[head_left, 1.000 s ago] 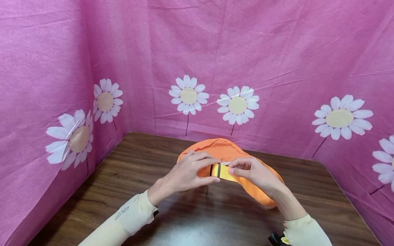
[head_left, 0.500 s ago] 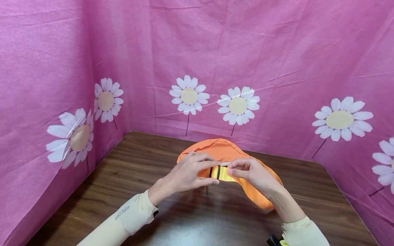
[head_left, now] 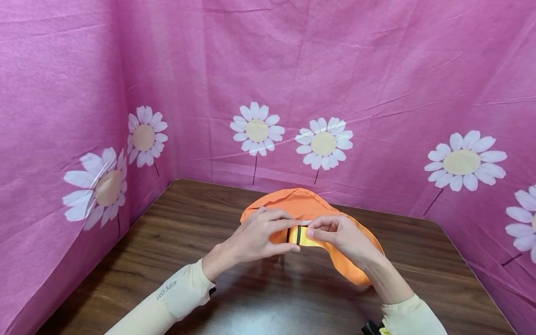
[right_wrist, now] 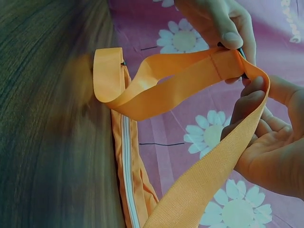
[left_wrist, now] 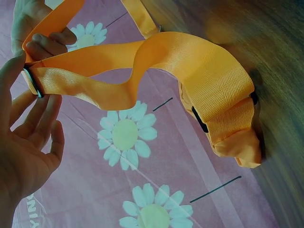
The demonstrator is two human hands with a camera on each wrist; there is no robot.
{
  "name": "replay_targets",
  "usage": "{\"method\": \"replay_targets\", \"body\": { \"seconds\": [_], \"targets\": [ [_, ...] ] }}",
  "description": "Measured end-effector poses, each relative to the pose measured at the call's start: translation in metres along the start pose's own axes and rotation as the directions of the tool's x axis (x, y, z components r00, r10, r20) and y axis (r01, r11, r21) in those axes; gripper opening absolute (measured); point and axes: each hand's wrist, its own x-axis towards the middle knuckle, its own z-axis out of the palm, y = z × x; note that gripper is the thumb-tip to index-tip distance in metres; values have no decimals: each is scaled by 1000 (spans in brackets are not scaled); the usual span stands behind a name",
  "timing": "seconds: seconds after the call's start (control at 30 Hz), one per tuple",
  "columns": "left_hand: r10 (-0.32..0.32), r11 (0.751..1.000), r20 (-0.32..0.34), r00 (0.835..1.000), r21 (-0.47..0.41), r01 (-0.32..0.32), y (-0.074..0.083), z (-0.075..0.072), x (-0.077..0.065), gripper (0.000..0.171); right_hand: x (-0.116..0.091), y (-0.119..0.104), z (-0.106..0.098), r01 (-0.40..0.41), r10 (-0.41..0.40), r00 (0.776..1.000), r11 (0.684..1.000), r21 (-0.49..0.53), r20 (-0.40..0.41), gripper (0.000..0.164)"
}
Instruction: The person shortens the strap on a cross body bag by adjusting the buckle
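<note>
An orange fabric bag (head_left: 295,200) with a pale zipper (right_wrist: 127,161) stands on the table toward the back. Its wide orange webbing strap (left_wrist: 156,52) loops up to both hands and looks yellow where light strikes it in the head view. My left hand (head_left: 257,235) pinches a black strap slider (left_wrist: 32,81) between thumb and fingers. Just right of it, my right hand (head_left: 349,237) pinches the strap close to the slider, with its other fingers curled. The strap's long run (right_wrist: 209,166) passes down beside the right hand. Part of the bag is hidden behind both hands.
The dark wood-grain table (head_left: 188,214) has rounded far corners. Pink cloth (head_left: 377,70) printed with white daisies hangs along its back and sides. Black wrist gear (head_left: 370,328) shows under the right sleeve.
My right hand and forearm have shifted slightly left, bringing the thumb a little closer to the slider. The left hand keeps its hold almost unmoved, and the bag's right lobe has drifted marginally left.
</note>
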Motion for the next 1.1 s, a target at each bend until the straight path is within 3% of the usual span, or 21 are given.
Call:
{"method": "replay_targets", "body": {
  "seconds": [0.37, 0.6, 0.83, 1.1],
  "targets": [
    [8, 1000, -2, 1000, 23, -8, 1, 2, -1, 56, 3, 1, 6, 9, -9, 1000, 1000, -1, 28, 26],
    [3, 1000, -1, 1000, 20, -3, 2, 0, 1, 54, 1, 7, -3, -64, 63, 997, 998, 15, 50, 34],
    [-14, 1000, -14, 1000, 2, 14, 3, -4, 2, 53, -2, 9, -11, -38, 33, 995, 998, 56, 91, 31],
    [-24, 1000, -3, 1000, 6, 24, 4, -3, 1, 51, -2, 4, -9, -59, 58, 997, 998, 35, 42, 30]
  ]
}}
